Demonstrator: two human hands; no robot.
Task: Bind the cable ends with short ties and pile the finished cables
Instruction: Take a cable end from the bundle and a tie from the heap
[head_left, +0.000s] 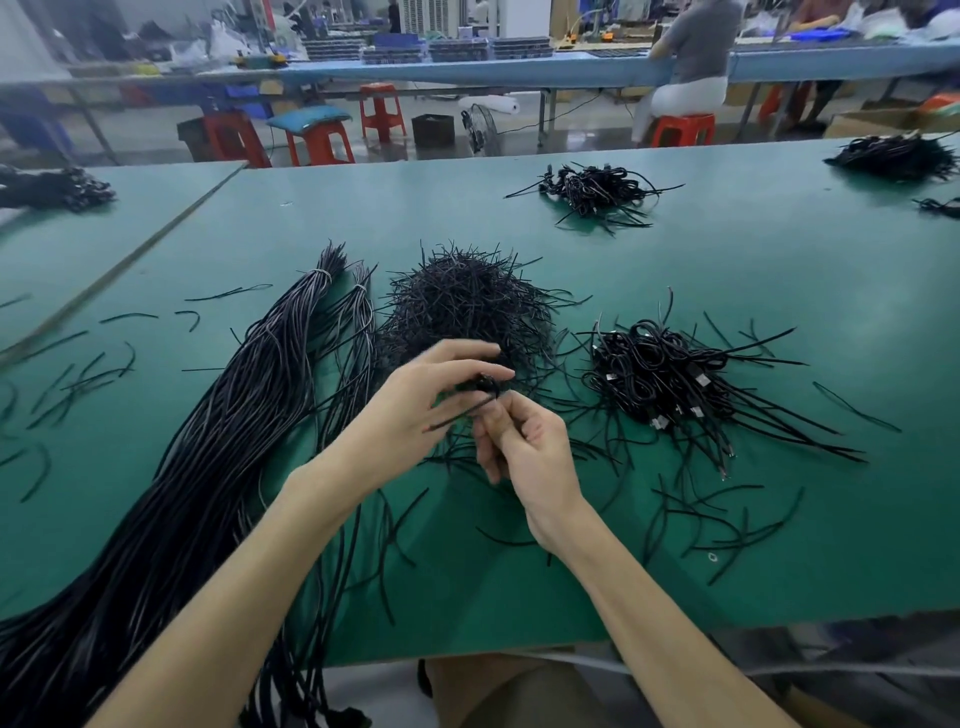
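Above the green table (727, 270), my left hand (415, 400) grips a small coiled black cable end (485, 385) between thumb and fingers. My right hand (524, 441) pinches a short black tie (460, 413) that runs from the coil down to the left. A heap of short ties (467, 301) lies just beyond my hands. The pile of bound cables (670, 374) sits to the right. A long bundle of loose black cables (208, 441) stretches along the left and hangs off the near edge.
Stray ties (717, 525) are scattered on the table at both sides. Further cable piles lie at the back (597, 189), far right (898, 156) and far left (57, 187). Red stools (382, 111) and a seated person (691, 67) are beyond the table.
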